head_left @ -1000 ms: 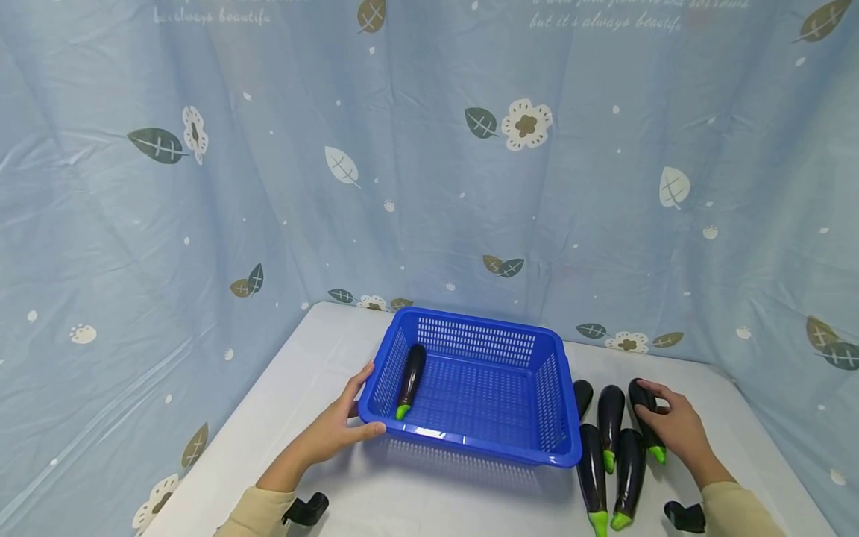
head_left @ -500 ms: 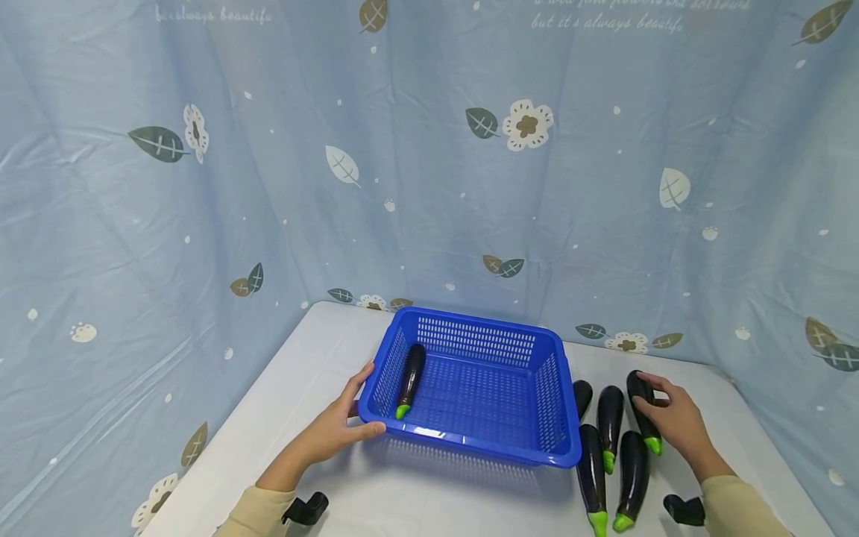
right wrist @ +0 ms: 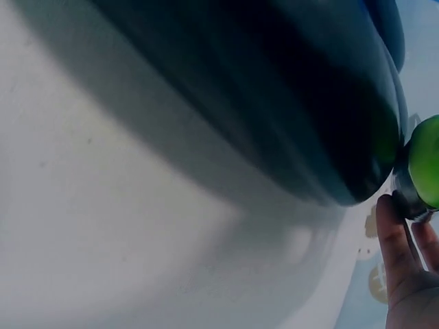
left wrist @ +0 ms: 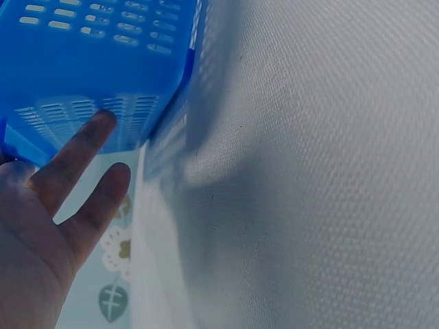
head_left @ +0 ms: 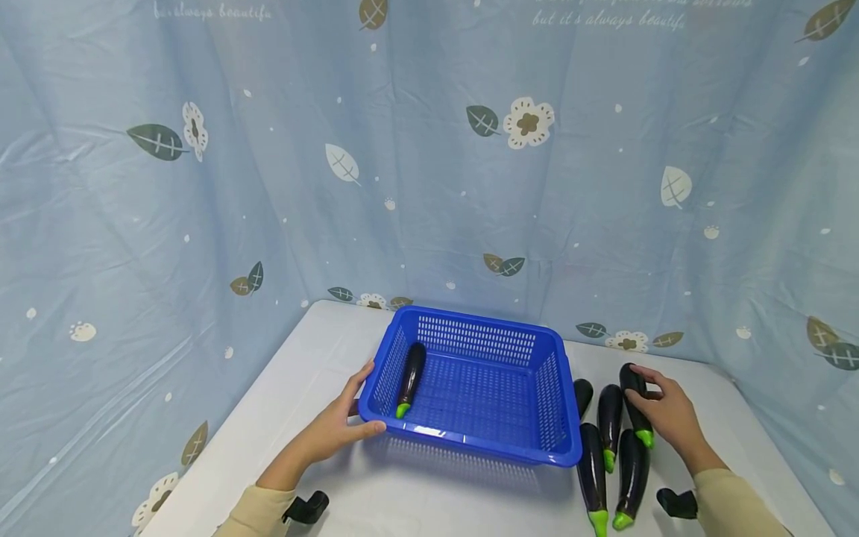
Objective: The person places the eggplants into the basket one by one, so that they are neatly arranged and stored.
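Observation:
A blue plastic basket (head_left: 485, 321) stands on the table with one eggplant (head_left: 411, 379) along its left side. My left hand (head_left: 325, 432) holds its front left corner, thumb at the front rim; in the left wrist view, two fingers (left wrist: 77, 161) extend beside the perforated wall. My right hand (head_left: 674, 418) grips a dark eggplant (head_left: 635, 414) between thumb and fingers, its green stem end toward me. Several more eggplants (head_left: 592, 470) lie just right of the basket, one partly hidden behind its edge. The held eggplant's green cap (right wrist: 426, 161) shows above the fingers in the right wrist view.
The white table (head_left: 429, 507) is backed by a blue curtain (head_left: 429, 186) with leaf and flower prints. Dark wrist-worn devices (head_left: 307, 509) show beside both sleeves.
My right hand has moved left and slightly away from me with the eggplant. The front right eggplant has shifted a little to the right. The left hand and basket stay put.

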Motion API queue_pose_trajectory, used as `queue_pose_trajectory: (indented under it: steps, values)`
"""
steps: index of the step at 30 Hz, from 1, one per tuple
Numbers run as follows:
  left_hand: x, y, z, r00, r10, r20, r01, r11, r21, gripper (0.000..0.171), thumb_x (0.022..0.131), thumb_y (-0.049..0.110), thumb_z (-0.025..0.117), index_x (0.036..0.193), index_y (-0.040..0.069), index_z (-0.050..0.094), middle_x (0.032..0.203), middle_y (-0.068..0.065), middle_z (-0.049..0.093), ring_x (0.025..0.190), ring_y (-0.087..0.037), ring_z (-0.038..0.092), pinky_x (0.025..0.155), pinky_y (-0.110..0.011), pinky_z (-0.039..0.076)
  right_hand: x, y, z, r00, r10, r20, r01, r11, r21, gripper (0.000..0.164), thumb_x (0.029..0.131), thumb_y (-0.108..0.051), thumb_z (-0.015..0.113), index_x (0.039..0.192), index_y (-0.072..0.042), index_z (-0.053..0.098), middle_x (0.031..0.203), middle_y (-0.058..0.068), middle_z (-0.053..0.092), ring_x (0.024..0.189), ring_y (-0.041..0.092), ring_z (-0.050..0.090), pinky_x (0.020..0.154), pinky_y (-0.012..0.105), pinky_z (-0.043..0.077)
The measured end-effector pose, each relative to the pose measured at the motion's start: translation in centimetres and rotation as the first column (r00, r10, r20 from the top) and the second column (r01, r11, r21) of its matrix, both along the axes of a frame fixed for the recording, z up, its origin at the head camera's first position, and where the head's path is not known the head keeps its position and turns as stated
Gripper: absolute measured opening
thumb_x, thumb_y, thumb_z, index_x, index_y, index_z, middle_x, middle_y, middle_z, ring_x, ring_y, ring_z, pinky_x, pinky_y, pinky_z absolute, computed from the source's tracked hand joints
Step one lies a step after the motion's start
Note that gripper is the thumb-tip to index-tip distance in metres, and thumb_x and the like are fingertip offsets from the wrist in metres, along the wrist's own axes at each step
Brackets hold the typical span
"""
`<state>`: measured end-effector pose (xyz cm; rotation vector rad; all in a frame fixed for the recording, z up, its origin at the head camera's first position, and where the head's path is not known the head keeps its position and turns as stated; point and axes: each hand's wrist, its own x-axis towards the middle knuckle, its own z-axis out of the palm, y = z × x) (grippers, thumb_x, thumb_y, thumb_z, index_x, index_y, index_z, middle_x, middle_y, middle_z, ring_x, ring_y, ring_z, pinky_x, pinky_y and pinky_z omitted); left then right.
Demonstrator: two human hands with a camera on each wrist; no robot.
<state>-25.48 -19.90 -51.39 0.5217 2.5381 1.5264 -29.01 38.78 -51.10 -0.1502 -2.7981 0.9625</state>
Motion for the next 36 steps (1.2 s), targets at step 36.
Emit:
queue_pose_trajectory:
  steps: [36]
  values:
    - [0.1,0.0,0.2,1.0,-0.014,-0.024,0.013,1.0,-0.015,0.103,0.09,0.032,0.079,0.165,0.025,0.009,0.17,-0.012,0.009,0.133,-0.044,0.051,0.106,-0.058,0.044,-0.9,-4.0,2.0,0.988,0.11,-0.111,-0.115,0.993,-0.041,0.055,0.1,-0.026,0.066,0.147,-0.003,0.05,0.142,0.034,0.045,0.113,0.057,0.056,0.075,0.053,0.06]
